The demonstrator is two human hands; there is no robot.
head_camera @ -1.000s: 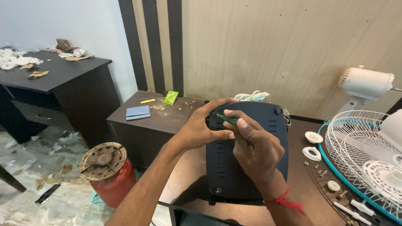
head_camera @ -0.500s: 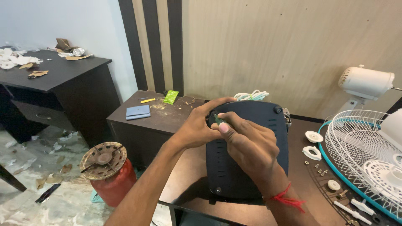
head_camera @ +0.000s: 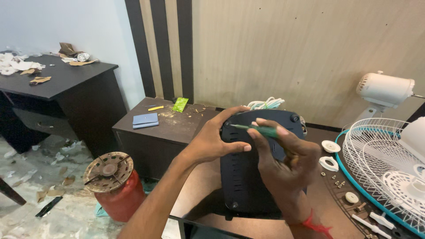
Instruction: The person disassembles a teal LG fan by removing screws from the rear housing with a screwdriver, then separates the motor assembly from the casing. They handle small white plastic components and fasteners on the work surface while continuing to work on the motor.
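A dark navy fan base (head_camera: 248, 177) lies underside up on the brown table (head_camera: 327, 203). My left hand (head_camera: 217, 139) grips its far left corner, thumb across the panel. My right hand (head_camera: 283, 166) holds a green-handled screwdriver (head_camera: 259, 130). The metal tip points left at the corner near my left fingers. A red thread circles my right wrist.
A white fan grille with a teal rim (head_camera: 380, 168) lies at the right, with a white fan motor head (head_camera: 383, 90) behind it. Small screws and white caps (head_camera: 334, 163) sit beside the base. A red gas cylinder (head_camera: 113, 186) stands on the floor left; a low cabinet (head_camera: 159, 128) is behind.
My right hand has drawn back toward me and turned, so the screwdriver now lies flatter with its tip showing at the base's far left corner. My left hand has stayed on that corner.
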